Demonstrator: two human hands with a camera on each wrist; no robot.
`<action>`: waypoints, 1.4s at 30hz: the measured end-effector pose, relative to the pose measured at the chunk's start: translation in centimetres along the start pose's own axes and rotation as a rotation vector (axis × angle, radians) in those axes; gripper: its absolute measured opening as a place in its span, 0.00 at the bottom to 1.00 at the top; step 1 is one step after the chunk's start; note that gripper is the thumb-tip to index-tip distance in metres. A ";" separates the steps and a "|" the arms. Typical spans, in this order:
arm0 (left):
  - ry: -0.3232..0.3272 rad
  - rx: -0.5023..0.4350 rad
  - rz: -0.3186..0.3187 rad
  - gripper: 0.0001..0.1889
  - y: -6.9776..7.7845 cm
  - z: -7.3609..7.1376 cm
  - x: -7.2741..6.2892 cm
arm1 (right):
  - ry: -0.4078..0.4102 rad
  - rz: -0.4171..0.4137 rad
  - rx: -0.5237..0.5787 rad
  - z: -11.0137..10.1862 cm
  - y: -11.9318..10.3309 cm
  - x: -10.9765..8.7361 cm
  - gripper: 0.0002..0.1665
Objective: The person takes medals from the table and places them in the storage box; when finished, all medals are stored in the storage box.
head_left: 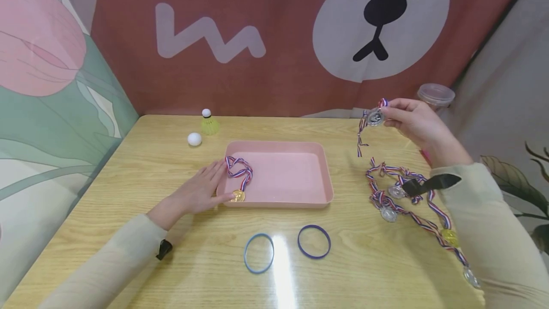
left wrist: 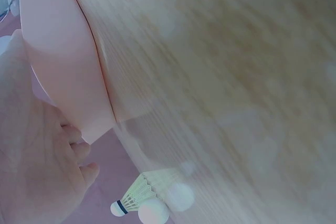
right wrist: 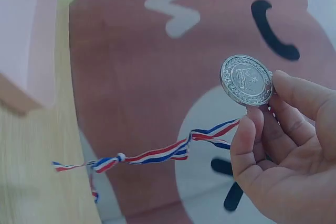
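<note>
High over the back right of the table, my right hand pinches a silver medal at its edge between thumb and fingers. Its red, white and blue ribbon hangs from the hand, knotted near the loose end. My left hand lies along the left side of a pink tray, fingers fairly straight at its rim. Inside the tray near that hand is a gold medal with a bunched striped ribbon.
More medals with tangled ribbons lie under my right forearm. In front of the tray are a light blue wristband and a dark blue wristband. Behind left stand a shuttlecock and a white ball. A clear jar is at back right.
</note>
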State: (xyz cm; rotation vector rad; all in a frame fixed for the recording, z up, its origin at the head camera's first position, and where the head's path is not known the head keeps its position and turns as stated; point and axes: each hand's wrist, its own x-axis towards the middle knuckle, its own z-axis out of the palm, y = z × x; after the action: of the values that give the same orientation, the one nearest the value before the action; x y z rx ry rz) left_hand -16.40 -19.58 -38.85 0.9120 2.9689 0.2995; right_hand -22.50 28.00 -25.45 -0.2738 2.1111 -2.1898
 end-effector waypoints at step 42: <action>-0.020 0.016 -0.019 0.47 -0.1 0.0 0.1 | -0.455 0.138 -0.458 17.8 6.2 3.1 0.12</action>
State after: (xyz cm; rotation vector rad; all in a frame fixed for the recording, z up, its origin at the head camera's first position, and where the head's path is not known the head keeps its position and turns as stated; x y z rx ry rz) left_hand -16.55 -19.61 -38.89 0.8830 2.9637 0.2645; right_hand -22.57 9.70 -30.90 -0.5727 2.2371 -1.3784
